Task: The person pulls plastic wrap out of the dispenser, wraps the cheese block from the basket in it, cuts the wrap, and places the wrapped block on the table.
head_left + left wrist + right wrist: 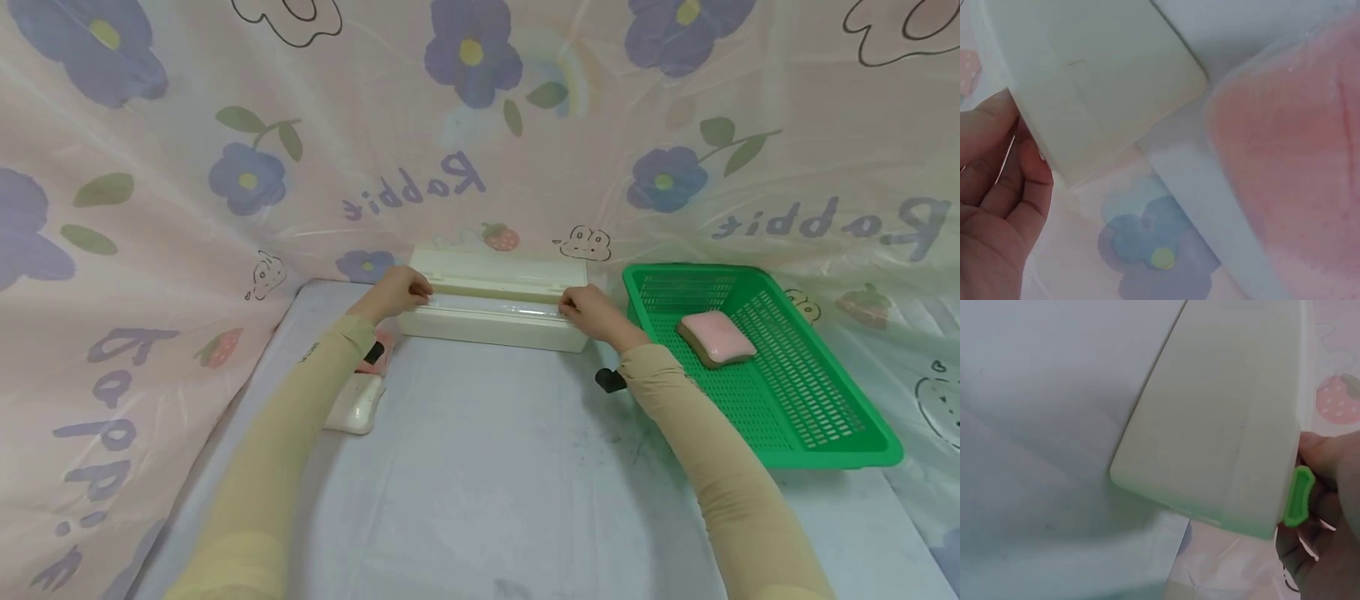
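Note:
A long white cling film dispenser (491, 327) stands against the back curtain with its lid (498, 267) raised. Shiny clear film (495, 305) stretches along its opening between both hands. At the left end, my left hand (393, 293) pinches the film, thumb and curled fingers close to the box edge in the left wrist view. My right hand (596, 312) pinches the film at the other end. A small green tab (1299, 496) shows by the right fingers at the box's end in the right wrist view.
Right of the dispenser sits a green plastic basket (825, 460) with a pink-topped, brown-sided sponge-like block (718, 335) in it. Partly behind the left forearm lie a pink block (1291, 137), with a shiny wrinkled surface, and a white block (360, 406). Patterned curtain encloses the table's back and sides.

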The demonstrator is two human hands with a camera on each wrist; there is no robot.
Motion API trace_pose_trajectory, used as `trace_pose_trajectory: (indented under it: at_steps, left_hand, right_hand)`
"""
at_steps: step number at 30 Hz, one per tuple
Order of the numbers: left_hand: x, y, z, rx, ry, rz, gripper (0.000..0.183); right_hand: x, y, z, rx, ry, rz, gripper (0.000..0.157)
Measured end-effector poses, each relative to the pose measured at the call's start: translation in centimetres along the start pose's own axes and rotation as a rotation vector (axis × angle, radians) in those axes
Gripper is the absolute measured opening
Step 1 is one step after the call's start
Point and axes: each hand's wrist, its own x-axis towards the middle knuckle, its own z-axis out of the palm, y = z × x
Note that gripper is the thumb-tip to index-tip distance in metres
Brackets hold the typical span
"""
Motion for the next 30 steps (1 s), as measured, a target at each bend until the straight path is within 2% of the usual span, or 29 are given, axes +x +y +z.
trace_pose_trajectory:
  at_steps: [5, 9, 14, 19, 30]
  left_hand:
    - [0.1, 0.4, 0.0, 0.098, 0.016, 0.042, 0.021]
    - [0.0, 0.7, 0.1, 0.15, 0.048, 0.044, 0.021]
    - [-0.2, 0.8, 0.2, 0.09, 0.062, 0.024, 0.027]
    - [-0.4, 0.7, 0.0, 0.042, 0.078, 0.057, 0.029]
    - [-1.6, 0.8, -0.8, 0.064, 0.155, 0.124, 0.021]
  right_hand:
    - [-0.1, -0.5, -0.1, 0.0, 0.0, 0.029, 0.015]
    - [-0.2, -0.6, -0.2, 0.042, 0.005, 0.059, 0.015]
    - [-0.4, -0.6, -0.2, 0.081, 0.031, 0.07, 0.012]
    - [-0.5, -0.8, -0.4, 0.099, 0.046, 0.033, 0.013]
    - [-0.7, -1.1, -1.7, 0.222, 0.07, 0.041, 0.02]
